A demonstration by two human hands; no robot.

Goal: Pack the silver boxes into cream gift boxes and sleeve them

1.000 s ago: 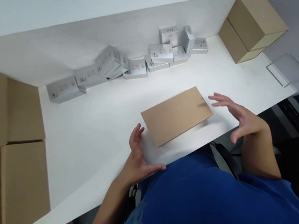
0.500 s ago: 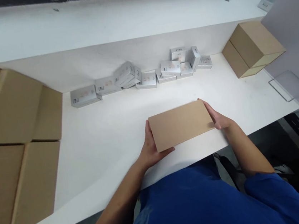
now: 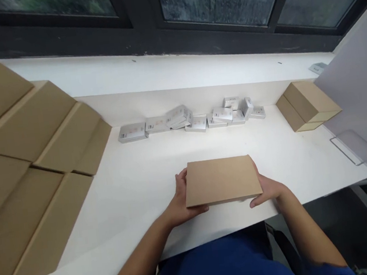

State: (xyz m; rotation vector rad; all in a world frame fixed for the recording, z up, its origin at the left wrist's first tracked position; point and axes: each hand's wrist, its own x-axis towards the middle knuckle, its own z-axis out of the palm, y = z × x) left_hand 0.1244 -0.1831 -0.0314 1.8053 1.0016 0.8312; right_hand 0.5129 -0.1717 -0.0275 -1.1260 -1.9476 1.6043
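Note:
A plain brown cardboard box [image 3: 222,180] is held level between my two hands, over the front part of the white table [image 3: 135,182]. My left hand [image 3: 179,204] grips its left end, thumb along the near lower edge and fingers on the left side. Around the right end, my right hand [image 3: 266,188] is closed, its thumb at the near corner and the other fingers mostly hidden behind the box. The box's underside is out of sight, so I cannot tell whether it touches the table.
Several small silver-white boxes [image 3: 197,123] lie in a row against the back ledge. Large brown cartons [image 3: 60,138] are stacked at the left. Two brown boxes [image 3: 313,100] stand at the back right, near a wire holder [image 3: 357,147] by the side panel. Windows [image 3: 217,1] line the back.
The view has tilted up, bringing the windows into sight. The box has turned so its long edges run nearly straight across; both hands still hold its ends.

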